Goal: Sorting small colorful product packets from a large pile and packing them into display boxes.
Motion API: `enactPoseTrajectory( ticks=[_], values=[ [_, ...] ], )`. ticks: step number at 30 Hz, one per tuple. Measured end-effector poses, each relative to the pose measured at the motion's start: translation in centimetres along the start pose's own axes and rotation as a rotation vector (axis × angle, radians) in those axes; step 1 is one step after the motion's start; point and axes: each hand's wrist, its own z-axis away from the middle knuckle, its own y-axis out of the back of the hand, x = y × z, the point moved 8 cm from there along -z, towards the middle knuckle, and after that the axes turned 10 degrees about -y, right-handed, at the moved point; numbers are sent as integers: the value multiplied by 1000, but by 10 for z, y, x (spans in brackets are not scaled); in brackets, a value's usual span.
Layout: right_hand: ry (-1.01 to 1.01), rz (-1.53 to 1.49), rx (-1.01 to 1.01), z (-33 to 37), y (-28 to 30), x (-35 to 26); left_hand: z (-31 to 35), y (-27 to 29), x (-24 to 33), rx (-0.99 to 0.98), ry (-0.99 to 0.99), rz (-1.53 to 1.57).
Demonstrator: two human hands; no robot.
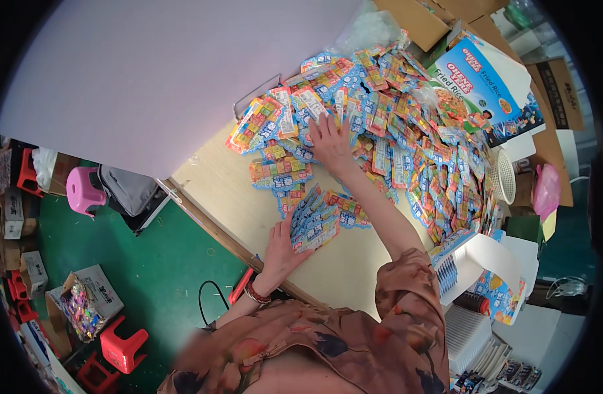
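Observation:
My left hand (pixel 283 255) grips a fanned stack of colourful flat packets (pixel 316 222) by its left edge, low over the near part of the pale wooden table (pixel 213 207). These packets have blue wavy borders and bright multicoloured blocks. Farther off, my right hand (pixel 332 146) reaches onto a big heap of the same packets (pixel 426 154). Its fingers are spread and rest on packets at the heap's left side, apparently holding none. Some loose packets (pixel 280 172) lie flat between the two hands.
A grey-lilac panel (pixel 163 72) rises along the table's far left. At right stand a printed carton (pixel 475 85), a white basket (pixel 503 176) and an open white box (pixel 475 262) with packets in rows. Stools, including a red one (pixel 123 345), and boxes occupy the green floor at left.

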Motion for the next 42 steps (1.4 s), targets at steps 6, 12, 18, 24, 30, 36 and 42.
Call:
enactPoseTrajectory(
  ticks=[6,12,18,24,30,36,42],
  values=[
    [233,-89,141,-1,18,7,-1,1,4,0,-12,7],
    [360,-48,99,14,59,2,2,-2,1,-7,6,-8],
    [147,-193,133,119,141,23,-1,-5,-5,28,-53,-6],
    [-464,-432,17,237,159,-11,-11,-19,-3,16,-19,53],
    [-611,-528,-93,249,152,-60,-6,-26,12,109,-182,80],
    [-864,-1165,-71,266,139,-40,-10,-29,36,-65,-181,-7],
    [-1158,-1950,-99,299,105,-29,-14,-31,44,-186,-213,-96]
  ],
)
